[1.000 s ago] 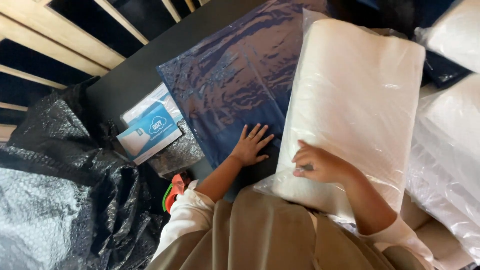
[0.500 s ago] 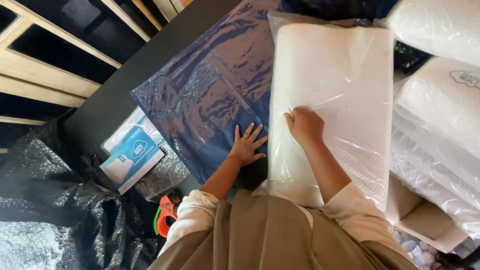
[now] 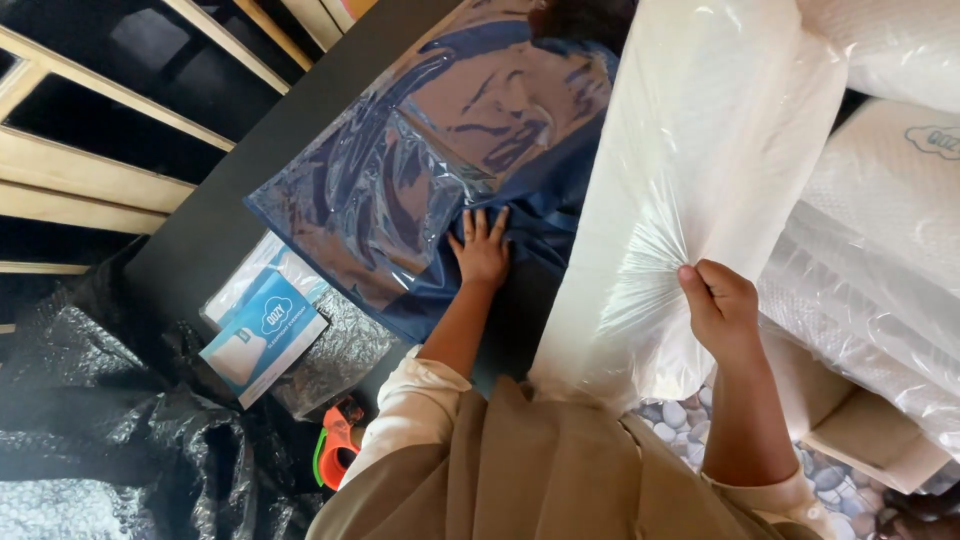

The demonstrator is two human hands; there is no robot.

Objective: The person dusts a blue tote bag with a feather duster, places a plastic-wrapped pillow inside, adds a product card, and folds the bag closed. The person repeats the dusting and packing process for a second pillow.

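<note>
A white pillow in a clear plastic wrap [image 3: 700,150] lies along the dark table [image 3: 230,210]. My right hand [image 3: 722,310] pinches a bunched fold of that wrap at the pillow's near side and lifts it. My left hand [image 3: 482,248] lies flat, fingers spread, on a dark blue bag with a clear plastic front [image 3: 440,160] that is spread out to the left of the pillow.
More wrapped white pillows [image 3: 880,200] are stacked at the right. A blue and white leaflet [image 3: 262,335] on clear film lies at the table's near left corner. An orange and green tool [image 3: 335,450] sits below it. Black bubble wrap [image 3: 110,440] fills the lower left; wooden slats [image 3: 120,130] lie behind.
My right hand has moved from flat on top of the pillow to its near side and gripped the wrap. The pillow has shifted right. My left hand stays on the blue bag.
</note>
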